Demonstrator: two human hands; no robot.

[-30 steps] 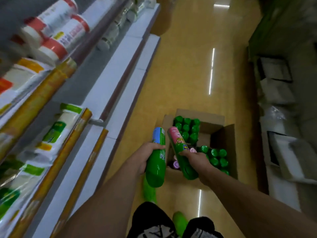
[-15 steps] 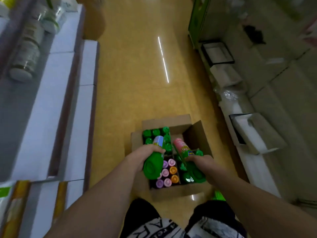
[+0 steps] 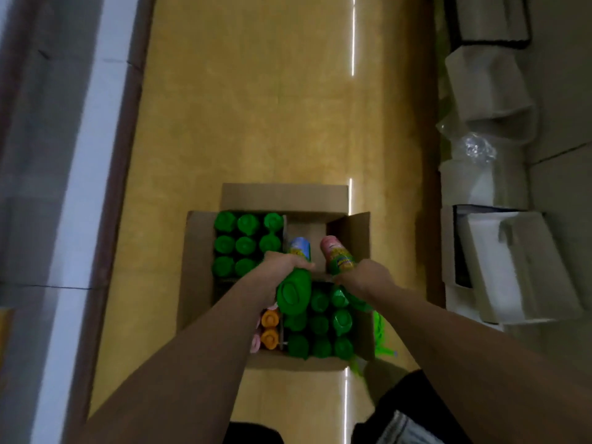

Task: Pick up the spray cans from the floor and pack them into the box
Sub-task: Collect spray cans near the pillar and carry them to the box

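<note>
An open cardboard box [image 3: 198, 261] stands on the yellow floor below me, divided into compartments. Green-capped cans [image 3: 245, 245] fill its far-left part and more green caps [image 3: 320, 325] fill the near-right part; orange caps [image 3: 269, 328] show at the near left. My left hand [image 3: 282, 262] grips a green-capped spray can with a blue base [image 3: 296, 277], tilted, base pointing into the far-right compartment. My right hand [image 3: 368, 277] grips a spray can with a pink base [image 3: 336, 256], held beside it over the same compartment.
Shelving [image 3: 80, 187] runs along the left of the aisle. White boxes and plastic wrap [image 3: 487, 149] line the right side. A green can [image 3: 381, 334] lies on the floor just right of the box. My knees are at the bottom edge.
The view has swung down over the box. Both hands have carried their cans forward, from above the near half to the far-right compartment.
</note>
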